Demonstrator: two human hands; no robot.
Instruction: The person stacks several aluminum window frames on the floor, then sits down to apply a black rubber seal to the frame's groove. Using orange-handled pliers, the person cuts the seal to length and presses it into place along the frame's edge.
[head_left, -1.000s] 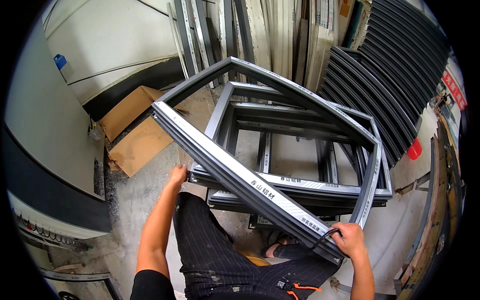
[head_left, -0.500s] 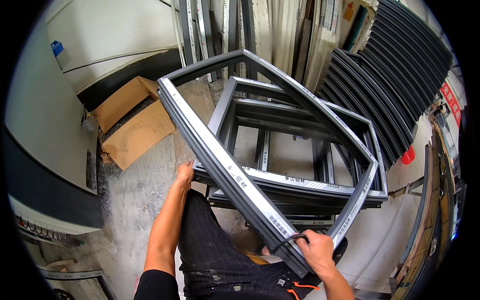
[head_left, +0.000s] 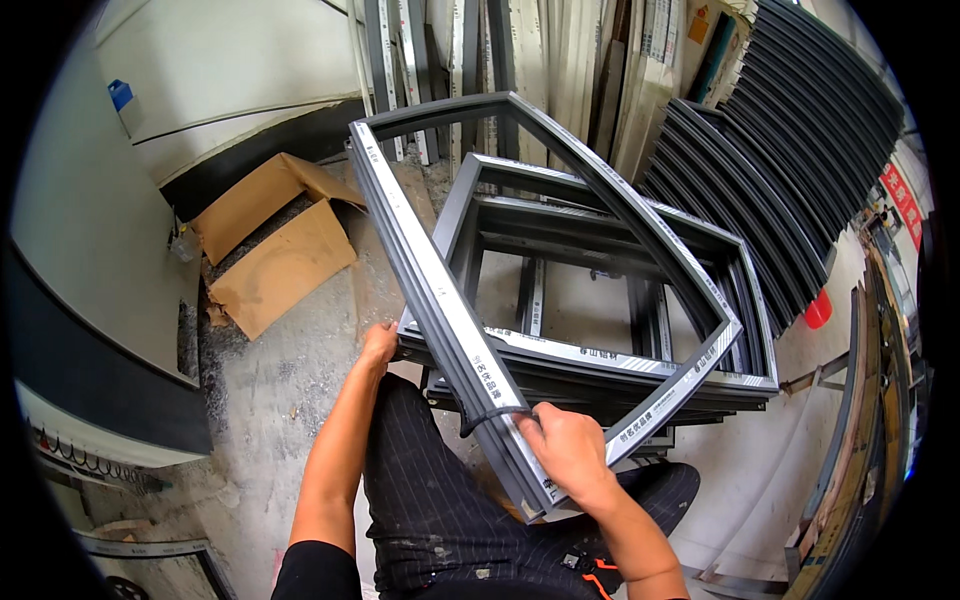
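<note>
A grey metal window frame (head_left: 440, 290) lies tilted across a stack of similar frames (head_left: 600, 350) in front of me. A thin black cord-like strip (head_left: 490, 415) loops over its near bar. My right hand (head_left: 565, 445) is closed on the end of that strip, against the frame's near corner. What its fingers do underneath is hidden. My left hand (head_left: 380, 343) grips the left corner of a frame in the stack, its fingertips partly out of sight. My knees are beside the stack.
An opened cardboard box (head_left: 285, 270) lies on the floor to the left, near a grey cabinet (head_left: 95, 230). Long profiles (head_left: 500, 60) lean on the back wall. Dark frames (head_left: 740, 190) are stacked at right, near a red bucket (head_left: 818, 310) and more profiles (head_left: 850, 440).
The top frame has swung and shifted, its near corner going left and its far-left corner going up and right. My right hand moved left and upward with the strip. My left hand barely moved.
</note>
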